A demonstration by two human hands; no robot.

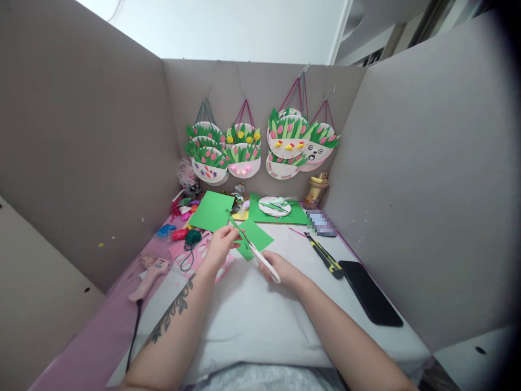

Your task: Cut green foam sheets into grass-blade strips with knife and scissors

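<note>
Between finger and thumb, my left hand (222, 244) pinches a narrow strip of green paper (235, 223) above the table. My right hand (277, 268) is closed around the handles of white scissors (264, 262), whose blades point up and left, against the strip. Under the blades lies a green paper piece (259, 235) on the white cloth. A larger green sheet (211, 210) rests beyond my left hand. Further back, a white paper plate (274, 206) with green slivers on it sits on another green sheet (255, 215).
To the left are a pink glue gun (151, 276), dark green yarn (193, 237) and pink cut-out paper (179, 250). A yellow-black cutter (324, 257), a black phone-like slab (371, 293) and a blurred phone (321, 223) lie right. Decorated paper-plate pockets (244, 169) hang on the back panel.
</note>
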